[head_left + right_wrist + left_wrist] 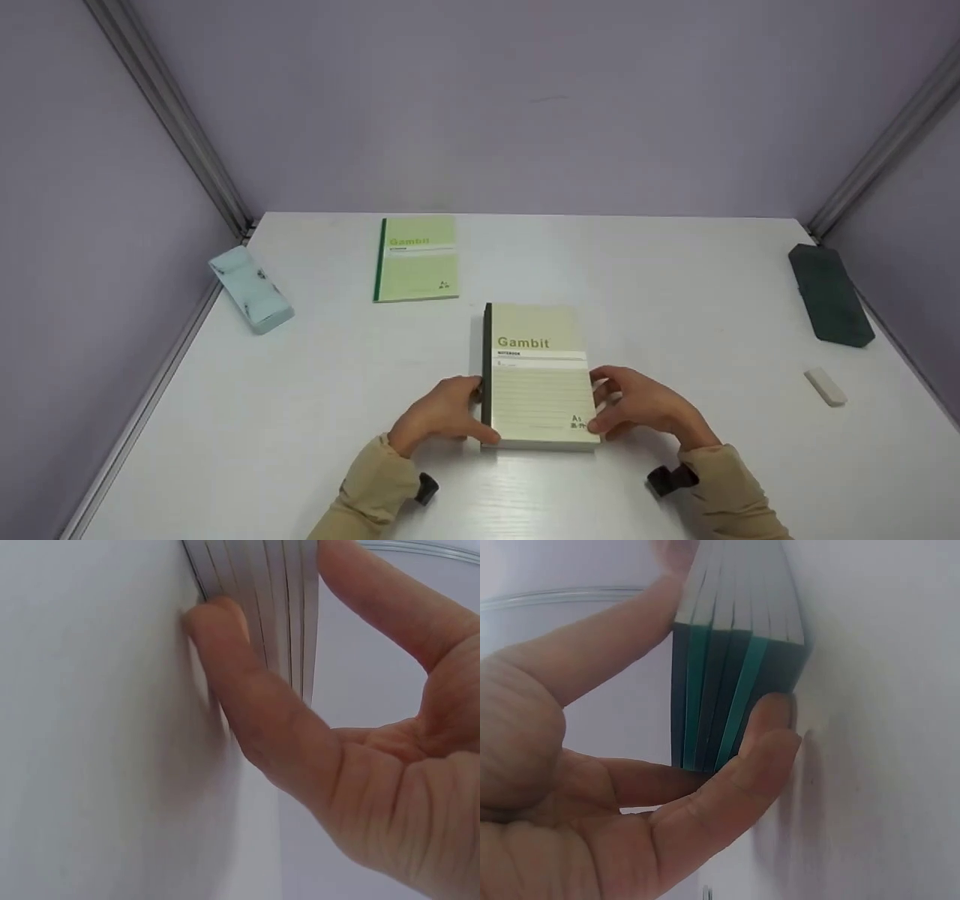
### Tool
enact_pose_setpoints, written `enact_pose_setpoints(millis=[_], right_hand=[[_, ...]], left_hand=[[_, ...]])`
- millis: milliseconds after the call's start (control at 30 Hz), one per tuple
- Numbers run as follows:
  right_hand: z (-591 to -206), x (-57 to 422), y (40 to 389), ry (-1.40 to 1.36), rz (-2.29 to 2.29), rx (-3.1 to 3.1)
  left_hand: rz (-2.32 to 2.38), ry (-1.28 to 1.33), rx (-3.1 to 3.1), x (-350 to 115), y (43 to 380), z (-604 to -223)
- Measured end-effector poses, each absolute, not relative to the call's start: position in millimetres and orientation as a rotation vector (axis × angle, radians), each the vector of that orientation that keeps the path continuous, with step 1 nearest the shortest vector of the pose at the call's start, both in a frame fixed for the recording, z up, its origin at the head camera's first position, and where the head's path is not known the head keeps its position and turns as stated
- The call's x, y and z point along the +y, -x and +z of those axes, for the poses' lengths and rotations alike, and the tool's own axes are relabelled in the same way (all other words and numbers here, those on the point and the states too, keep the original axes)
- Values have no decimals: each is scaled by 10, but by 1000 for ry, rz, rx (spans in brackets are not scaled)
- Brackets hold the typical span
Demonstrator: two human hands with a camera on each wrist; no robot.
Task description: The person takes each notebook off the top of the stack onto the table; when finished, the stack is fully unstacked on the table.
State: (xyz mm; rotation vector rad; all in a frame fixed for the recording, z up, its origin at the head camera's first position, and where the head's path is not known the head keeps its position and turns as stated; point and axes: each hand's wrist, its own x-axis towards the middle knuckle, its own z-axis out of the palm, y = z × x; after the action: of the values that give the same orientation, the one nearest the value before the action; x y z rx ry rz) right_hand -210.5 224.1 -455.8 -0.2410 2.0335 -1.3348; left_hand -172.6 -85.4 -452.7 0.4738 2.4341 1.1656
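A stack of notebooks point(538, 390) lies near the middle of the table, its pale green top cover printed "Gambit". My left hand point(448, 411) holds the stack's spine side, thumb at the near corner of the top cover. In the left wrist view, dark and green spines point(712, 697) show several notebooks pressed together, with my fingers curled against them. My right hand point(642, 405) grips the opposite side, thumb at the top edge. White page edges point(262, 607) face the right wrist view, where a bent finger point(247, 682) touches the lower part of the stack.
One more green notebook point(417, 259) lies flat behind the stack, to the left. A light blue case point(252, 289) sits at the table's left edge. On the right are a dark green case point(831, 295) and a white eraser point(825, 387). Walls enclose the back and sides.
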Motion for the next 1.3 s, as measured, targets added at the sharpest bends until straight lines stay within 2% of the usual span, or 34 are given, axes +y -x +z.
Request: enact_pose_setpoints(millis=[1300], right_hand=[[-4578,2257,2094,223,-1319,2047]], left_hand=[[1092,-377,2429,-848,1719,-4494]])
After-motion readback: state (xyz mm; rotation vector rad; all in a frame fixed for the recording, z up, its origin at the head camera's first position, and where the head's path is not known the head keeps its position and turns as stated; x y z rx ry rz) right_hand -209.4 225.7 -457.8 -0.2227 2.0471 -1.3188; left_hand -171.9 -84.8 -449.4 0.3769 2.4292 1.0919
